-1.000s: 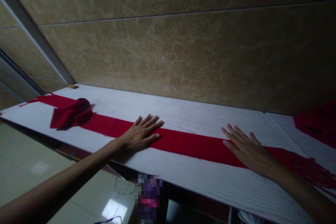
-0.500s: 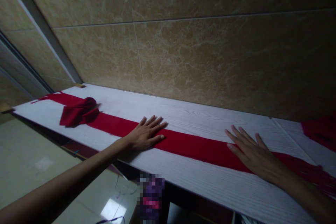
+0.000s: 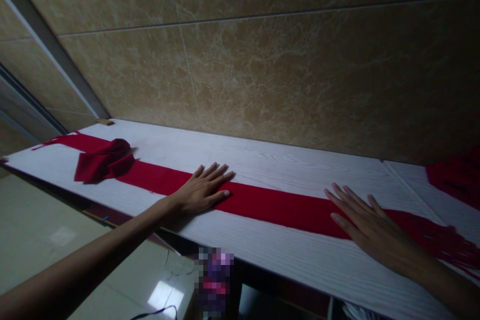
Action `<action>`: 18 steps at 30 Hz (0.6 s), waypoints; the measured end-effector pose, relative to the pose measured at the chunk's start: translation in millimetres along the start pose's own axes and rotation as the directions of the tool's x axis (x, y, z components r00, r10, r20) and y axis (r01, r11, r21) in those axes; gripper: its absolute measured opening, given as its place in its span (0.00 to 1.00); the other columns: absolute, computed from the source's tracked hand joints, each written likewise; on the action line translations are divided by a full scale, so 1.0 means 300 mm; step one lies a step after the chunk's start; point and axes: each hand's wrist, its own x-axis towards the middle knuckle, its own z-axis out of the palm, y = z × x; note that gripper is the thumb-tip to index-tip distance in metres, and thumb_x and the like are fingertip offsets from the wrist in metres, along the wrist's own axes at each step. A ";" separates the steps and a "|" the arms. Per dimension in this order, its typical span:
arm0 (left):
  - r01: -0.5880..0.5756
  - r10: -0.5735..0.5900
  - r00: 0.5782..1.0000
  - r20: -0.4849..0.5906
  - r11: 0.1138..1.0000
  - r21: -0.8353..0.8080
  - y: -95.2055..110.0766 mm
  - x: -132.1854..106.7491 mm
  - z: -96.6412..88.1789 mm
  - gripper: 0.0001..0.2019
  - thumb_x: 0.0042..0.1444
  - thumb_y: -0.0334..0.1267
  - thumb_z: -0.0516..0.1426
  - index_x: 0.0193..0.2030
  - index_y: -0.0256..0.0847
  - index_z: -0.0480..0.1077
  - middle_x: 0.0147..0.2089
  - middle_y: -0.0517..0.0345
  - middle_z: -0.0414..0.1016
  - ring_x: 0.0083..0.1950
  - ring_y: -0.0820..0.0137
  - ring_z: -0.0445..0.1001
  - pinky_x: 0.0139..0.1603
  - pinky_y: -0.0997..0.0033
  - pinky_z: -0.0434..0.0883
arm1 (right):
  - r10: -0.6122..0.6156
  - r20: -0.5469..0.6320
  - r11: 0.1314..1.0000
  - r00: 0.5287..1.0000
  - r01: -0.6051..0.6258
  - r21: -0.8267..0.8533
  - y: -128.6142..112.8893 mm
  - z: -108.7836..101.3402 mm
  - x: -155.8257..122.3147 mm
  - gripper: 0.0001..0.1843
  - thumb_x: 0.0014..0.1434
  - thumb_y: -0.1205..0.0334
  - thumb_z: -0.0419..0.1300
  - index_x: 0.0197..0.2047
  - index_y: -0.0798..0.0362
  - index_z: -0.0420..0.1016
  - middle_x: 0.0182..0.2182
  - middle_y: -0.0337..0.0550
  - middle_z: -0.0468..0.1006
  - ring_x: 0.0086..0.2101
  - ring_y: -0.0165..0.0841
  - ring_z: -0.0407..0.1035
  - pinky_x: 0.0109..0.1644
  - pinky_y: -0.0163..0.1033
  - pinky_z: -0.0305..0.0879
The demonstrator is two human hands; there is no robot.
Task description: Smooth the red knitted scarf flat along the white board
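A long red scarf [image 3: 277, 207] lies stretched flat along a white wood-grain table [image 3: 285, 165]. My left hand [image 3: 202, 190] rests flat on it near the middle, fingers spread and open. Further right, my right hand [image 3: 369, 227] presses flat on the scarf, fingers stretched out, just before the scarf's fringed end [image 3: 446, 240]. At the far left the scarf bunches into a crumpled fold [image 3: 103, 162].
A tan marble-tiled wall [image 3: 262, 70] rises right behind the table. More red cloth [image 3: 457, 175] lies at the right edge. A glossy tiled floor [image 3: 45, 230] shows below the table's front edge, with a blurred purple object [image 3: 214, 280] under it.
My right hand has slid a little to the right along the scarf, toward the fringe. My left hand stays in place.
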 end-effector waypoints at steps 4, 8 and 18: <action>-0.003 0.003 1.000 -0.011 1.000 0.007 0.001 0.002 0.002 0.35 0.68 0.66 0.39 0.77 0.58 0.45 0.80 0.59 0.35 0.80 0.51 0.34 0.75 0.37 0.37 | 0.006 -0.069 0.999 0.998 -0.008 -0.038 0.074 0.021 -0.040 0.40 0.68 0.37 0.35 0.75 0.45 0.55 0.72 0.43 0.56 0.71 0.46 0.46 0.72 0.66 0.42; -0.007 0.007 1.000 -0.009 1.000 0.007 -0.002 0.002 0.001 0.35 0.68 0.66 0.39 0.77 0.58 0.45 0.80 0.59 0.35 0.80 0.51 0.34 0.76 0.38 0.38 | 0.019 -0.117 0.998 0.993 -0.026 -0.055 0.147 0.032 -0.083 0.38 0.68 0.42 0.34 0.72 0.48 0.62 0.71 0.45 0.58 0.70 0.46 0.49 0.73 0.61 0.42; 0.014 -0.014 1.000 0.005 1.000 0.008 0.001 0.003 0.001 0.35 0.68 0.66 0.39 0.77 0.58 0.45 0.80 0.60 0.34 0.80 0.52 0.34 0.76 0.38 0.37 | 0.072 -0.132 0.997 0.989 -0.076 -0.024 0.332 0.047 -0.181 0.41 0.66 0.38 0.33 0.69 0.47 0.67 0.68 0.50 0.64 0.69 0.48 0.54 0.72 0.60 0.48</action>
